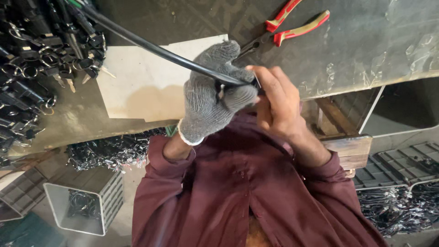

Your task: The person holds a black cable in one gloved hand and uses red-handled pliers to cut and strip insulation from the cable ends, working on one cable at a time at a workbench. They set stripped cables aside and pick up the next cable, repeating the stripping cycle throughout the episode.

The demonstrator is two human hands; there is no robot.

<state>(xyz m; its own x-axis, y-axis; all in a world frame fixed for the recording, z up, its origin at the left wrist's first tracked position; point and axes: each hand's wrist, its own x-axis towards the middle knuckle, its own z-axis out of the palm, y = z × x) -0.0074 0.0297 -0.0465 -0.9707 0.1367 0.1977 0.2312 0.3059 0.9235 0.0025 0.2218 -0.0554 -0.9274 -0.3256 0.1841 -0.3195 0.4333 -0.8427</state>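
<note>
- Both hands were held together above the near edge of the workbench (366, 50), left hand (212, 91) left of right hand (276, 103), touching.
- A cable (151, 48) was gripped in the left hand and ran up and left over a flat board (141, 87) laid on the bench.
- Pliers (286, 27) were laid on the bench, just behind the hands.
- A heap of keyed parts (41, 59) was piled on the bench's left end, left of the board.
- A bin (84, 203) was set below the bench at lower left; a tray (402, 162) at lower right.
- A wooden block (350, 148) was placed beside the right forearm.
</note>
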